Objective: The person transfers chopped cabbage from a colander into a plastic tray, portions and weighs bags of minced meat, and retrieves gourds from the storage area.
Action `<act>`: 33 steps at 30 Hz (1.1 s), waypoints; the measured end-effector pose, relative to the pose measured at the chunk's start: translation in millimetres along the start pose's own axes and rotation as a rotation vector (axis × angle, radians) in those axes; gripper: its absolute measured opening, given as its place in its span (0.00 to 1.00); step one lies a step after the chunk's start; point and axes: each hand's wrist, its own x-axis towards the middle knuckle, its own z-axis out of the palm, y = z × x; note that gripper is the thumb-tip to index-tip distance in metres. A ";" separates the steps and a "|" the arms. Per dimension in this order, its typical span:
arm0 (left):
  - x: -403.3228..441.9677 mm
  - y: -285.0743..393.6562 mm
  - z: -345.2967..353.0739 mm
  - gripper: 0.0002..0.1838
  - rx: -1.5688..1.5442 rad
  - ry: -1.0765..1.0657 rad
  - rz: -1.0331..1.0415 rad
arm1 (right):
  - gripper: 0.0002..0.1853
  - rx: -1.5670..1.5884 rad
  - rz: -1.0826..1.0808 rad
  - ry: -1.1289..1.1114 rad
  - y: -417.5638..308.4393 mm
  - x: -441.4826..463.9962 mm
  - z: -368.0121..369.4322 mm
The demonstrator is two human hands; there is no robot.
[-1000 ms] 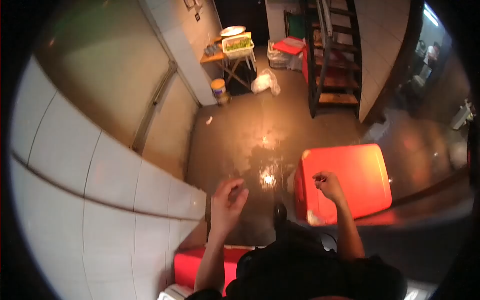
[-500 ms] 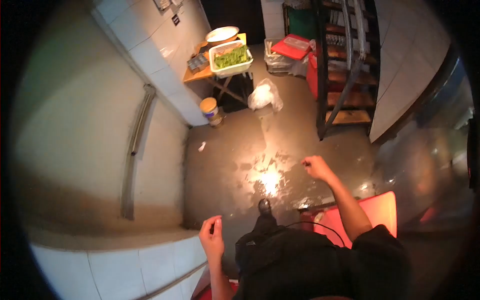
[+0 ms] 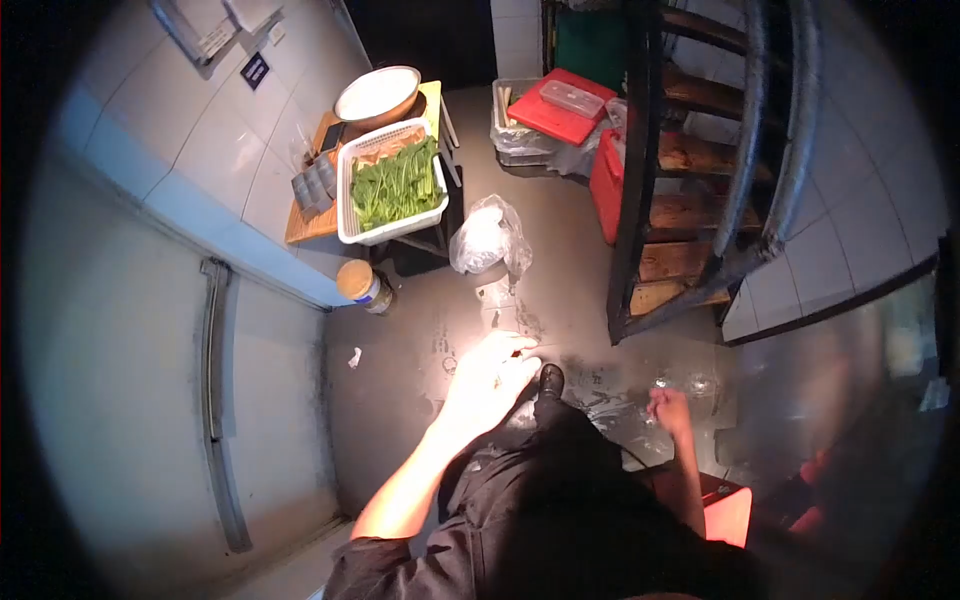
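Observation:
My left hand (image 3: pixel 490 387) is brightly lit and held out in front of my body, above the floor. Its fingers bend loosely, a gap shows between thumb and forefinger, and nothing is visible in it. Lower and to the right, my right hand (image 3: pixel 669 410) hangs beside my body with its fingers curled in, and I see no object in it. Red panels (image 3: pixel 728 516) lie below the right forearm. A dark shoe (image 3: pixel 551 381) shows between the hands on the wet floor (image 3: pixel 420 350).
A small wooden table (image 3: pixel 303 227) at the left wall carries a white basket (image 3: pixel 392 233) of leafy greens and a large bowl (image 3: pixel 376 97). Beside it stand a lidded jar (image 3: pixel 366 287) and a plastic bag (image 3: pixel 490 240). Steep stairs (image 3: pixel 683 262) rise at right; a red lid (image 3: pixel 560 115) tops containers behind.
The view has moved forward, so table and stairs look nearer. My left hand has swung forward and up; my right hand has dropped back toward my side.

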 end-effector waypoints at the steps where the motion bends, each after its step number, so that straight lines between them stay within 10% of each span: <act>1: 14.7 -1.7 0.5 0.12 0.001 -0.008 -0.018 | 0.12 -0.016 -0.091 -0.036 1.5 28.3 1.8; 12: 180.9 -80.1 -7.4 0.11 -0.138 0.383 -0.530 | 0.17 -0.029 -0.353 -0.391 -370.5 416.3 81.1; 26: 574.0 -229.6 -68.2 0.10 -0.106 0.295 -0.432 | 0.18 0.253 0.171 -0.268 -414.8 732.5 92.5; 33: 679.7 -360.9 -38.4 0.10 -0.133 0.471 -1.086 | 0.03 0.332 0.099 -0.435 -449.9 1028.9 243.4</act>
